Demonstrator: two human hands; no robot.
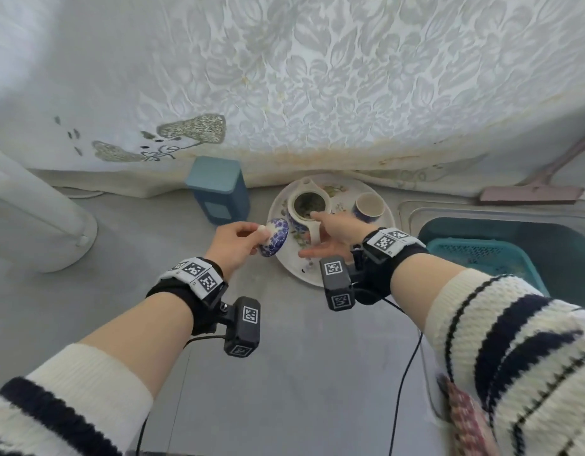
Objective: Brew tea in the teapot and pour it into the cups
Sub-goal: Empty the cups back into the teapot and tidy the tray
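A white and blue teapot (309,205) stands uncovered on a flowered round plate (286,261), with dark wet tea leaves inside. Its blue-patterned lid (275,237) is held tilted just left of the pot by my left hand (236,242), which pinches the lid's white knob. My right hand (335,230) reaches over the pot's straight side handle, forefinger stretched to the pot's rim, other fingers spread loosely below the handle. One small blue cup (369,207) with a pale inside stands on the plate to the right of the pot.
A blue tin (218,189) stands left of the plate against the hanging patterned cloth (317,77). A teal basin with a mesh basket (482,255) sits at the right. A white pipe (37,209) crosses the left. A pink scraper (531,192) lies at the back right.
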